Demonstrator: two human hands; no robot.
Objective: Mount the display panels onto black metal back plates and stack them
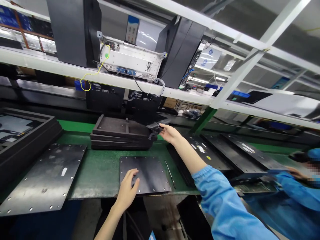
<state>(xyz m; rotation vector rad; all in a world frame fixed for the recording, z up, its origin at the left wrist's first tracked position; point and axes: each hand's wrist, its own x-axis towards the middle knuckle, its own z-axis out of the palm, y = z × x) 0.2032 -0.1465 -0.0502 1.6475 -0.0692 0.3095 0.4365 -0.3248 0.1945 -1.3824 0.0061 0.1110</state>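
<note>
My left hand (128,188) rests on the left side of a dark metal plate (150,173), fingers apart. The plate lies flat at the front of the green bench and has small holes along its edges. My right hand (171,133), in a blue sleeve, is raised beyond the plate. Its fingers pinch a dark, blurred piece (155,127) whose kind I cannot make out. That piece is beside the right end of a stack of black foam trays (122,141). To the right of the plate lies a thin metal tool (170,174), perhaps a wrench.
A larger holed plate (47,176) overhangs the bench edge at left, near a black foam frame (50,125). Several dark panels (220,151) lie at right, where a co-worker's blue sleeve (295,190) shows. A white instrument (132,60) with cables stands on the shelf above.
</note>
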